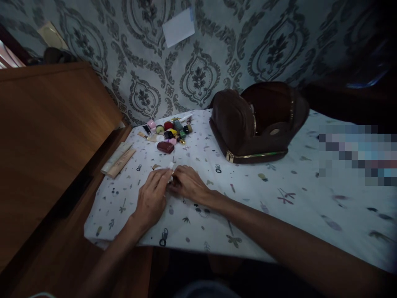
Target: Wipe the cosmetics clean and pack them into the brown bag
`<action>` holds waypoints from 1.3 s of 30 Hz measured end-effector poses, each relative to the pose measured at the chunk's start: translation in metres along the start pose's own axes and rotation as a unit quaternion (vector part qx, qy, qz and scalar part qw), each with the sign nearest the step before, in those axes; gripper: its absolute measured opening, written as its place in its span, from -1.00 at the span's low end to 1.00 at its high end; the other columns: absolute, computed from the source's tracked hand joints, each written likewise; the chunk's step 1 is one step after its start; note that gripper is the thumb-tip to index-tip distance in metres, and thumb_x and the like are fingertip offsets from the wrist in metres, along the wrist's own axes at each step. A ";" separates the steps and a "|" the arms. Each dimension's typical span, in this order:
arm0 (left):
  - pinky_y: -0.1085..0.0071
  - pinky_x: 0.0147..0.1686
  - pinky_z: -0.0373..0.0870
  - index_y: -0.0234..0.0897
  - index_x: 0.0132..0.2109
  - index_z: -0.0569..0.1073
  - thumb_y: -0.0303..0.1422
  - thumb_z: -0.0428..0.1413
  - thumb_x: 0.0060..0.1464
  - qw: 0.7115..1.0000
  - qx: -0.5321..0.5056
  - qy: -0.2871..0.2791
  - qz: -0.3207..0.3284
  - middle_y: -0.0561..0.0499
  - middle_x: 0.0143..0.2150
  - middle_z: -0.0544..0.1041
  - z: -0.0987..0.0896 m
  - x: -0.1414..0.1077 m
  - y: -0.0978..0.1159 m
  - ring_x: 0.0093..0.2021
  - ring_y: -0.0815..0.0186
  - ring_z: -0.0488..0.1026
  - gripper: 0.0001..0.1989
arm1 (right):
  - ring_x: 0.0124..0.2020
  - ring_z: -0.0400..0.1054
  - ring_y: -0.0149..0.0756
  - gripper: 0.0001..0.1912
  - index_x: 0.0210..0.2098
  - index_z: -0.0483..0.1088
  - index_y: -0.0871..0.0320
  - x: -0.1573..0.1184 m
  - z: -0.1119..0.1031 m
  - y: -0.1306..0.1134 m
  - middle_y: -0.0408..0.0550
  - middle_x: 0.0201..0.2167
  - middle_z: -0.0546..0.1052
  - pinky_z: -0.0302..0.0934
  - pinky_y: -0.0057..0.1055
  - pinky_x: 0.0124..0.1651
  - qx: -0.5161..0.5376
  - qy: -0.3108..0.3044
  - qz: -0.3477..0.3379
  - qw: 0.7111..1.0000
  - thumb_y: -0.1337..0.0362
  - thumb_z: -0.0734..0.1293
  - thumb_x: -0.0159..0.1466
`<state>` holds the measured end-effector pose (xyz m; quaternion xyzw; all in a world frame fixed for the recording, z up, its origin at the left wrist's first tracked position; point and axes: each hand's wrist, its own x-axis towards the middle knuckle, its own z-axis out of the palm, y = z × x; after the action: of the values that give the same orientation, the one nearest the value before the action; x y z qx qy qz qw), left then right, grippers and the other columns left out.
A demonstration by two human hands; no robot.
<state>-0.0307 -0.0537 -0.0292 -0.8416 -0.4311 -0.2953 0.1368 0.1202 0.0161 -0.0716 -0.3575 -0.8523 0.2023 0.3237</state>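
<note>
- White and small, an object sits between the fingertips of a bare left hand and a bare right hand, both closed on it; the two-sided hold likely steadies it, though fingers hide its full shape.
- Beyond the hands, a loose heap of small, many-coloured cosmetic containers lies grouped, probably to stay within reach; a smooth, rounded dark-red case marks its near edge.
- Ahead and left of the left hand, a flattened peach-beige tube and a paler tube rest side by side, perhaps too long for the heap.
- Beyond and right of the right hand, a boxy dark-brown leather-look bag with gold-toned zips stands open, its stiff walls seemingly holding it upright.
- Beneath both hands spreads a white printed cloth, lightly creased.
</note>
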 end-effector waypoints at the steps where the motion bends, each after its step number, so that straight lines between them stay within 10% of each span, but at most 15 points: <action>1: 0.14 0.11 0.42 -0.25 0.23 0.30 -0.67 -0.14 0.17 1.000 -0.003 -0.001 -0.006 -0.14 0.04 0.51 0.000 0.000 -0.001 0.11 0.18 0.39 -0.46 | -0.24 0.31 -0.16 -0.90 -0.33 0.42 0.19 0.000 0.000 0.001 0.00 -0.33 0.44 0.18 -0.24 -0.13 -0.007 -0.007 0.005 1.000 0.27 0.39 0.21; 15: 0.28 0.07 0.42 -0.30 0.12 0.37 -0.41 -0.07 0.30 0.982 -0.078 0.056 -0.165 -0.12 0.06 0.53 -0.019 0.003 -0.017 0.07 0.23 0.48 -0.70 | -0.28 0.33 -0.22 -0.91 -0.24 0.44 0.15 -0.001 -0.014 -0.012 -0.04 -0.38 0.48 0.23 -0.30 -0.18 0.109 0.224 -0.098 0.964 0.30 0.32 0.26; 30: 0.19 0.07 0.44 -0.28 0.15 0.35 -0.51 -0.09 0.25 0.993 -0.057 0.036 -0.098 -0.15 0.03 0.54 -0.005 -0.005 -0.005 0.06 0.19 0.47 -0.65 | -0.26 0.30 -0.25 -0.85 -0.37 0.40 0.17 -0.001 -0.004 -0.003 -0.10 -0.34 0.42 0.17 -0.37 -0.22 0.075 0.003 -0.005 0.997 0.35 0.46 0.10; 39: 0.21 0.07 0.45 -0.27 0.18 0.33 -0.65 -0.12 0.15 0.993 -0.114 0.025 -0.022 -0.16 0.02 0.53 -0.002 -0.001 0.016 0.08 0.21 0.45 -0.51 | -0.38 0.27 -0.32 -0.87 -0.50 0.35 0.16 -0.002 -0.004 -0.001 -0.12 -0.43 0.39 0.16 -0.43 -0.32 0.062 0.001 0.025 0.998 0.36 0.41 0.08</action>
<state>-0.0192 -0.0648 -0.0275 -0.8343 -0.4098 -0.3662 0.0437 0.1235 0.0144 -0.0695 -0.3582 -0.8284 0.2627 0.3412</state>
